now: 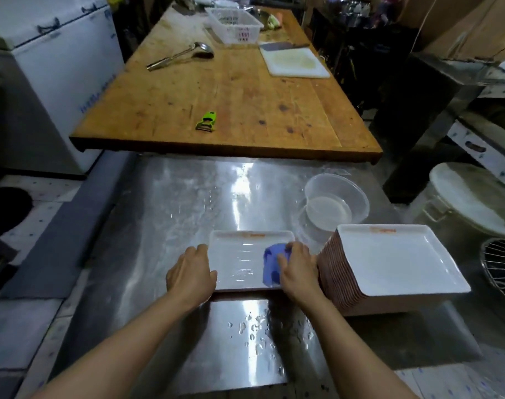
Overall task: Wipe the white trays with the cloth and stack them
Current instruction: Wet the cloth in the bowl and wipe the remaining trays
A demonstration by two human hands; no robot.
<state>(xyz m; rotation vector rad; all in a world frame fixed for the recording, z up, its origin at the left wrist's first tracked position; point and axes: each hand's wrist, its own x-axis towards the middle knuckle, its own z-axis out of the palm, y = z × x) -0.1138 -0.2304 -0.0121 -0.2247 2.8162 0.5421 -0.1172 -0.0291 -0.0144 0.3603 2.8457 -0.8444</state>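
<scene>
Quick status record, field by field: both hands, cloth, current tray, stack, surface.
left hand: grips the left edge of the tray
right hand: presses the blue cloth into the tray
tray: flat on the steel counter, wet inside
stack of trays: right of the tray, tall
clear tub: behind the stack
surface: water drops near the front

Dim room; overhead light glares off the wet steel counter (187,203) beyond and below the hands. Edges bow outward, corners darken, detail soft.
</scene>
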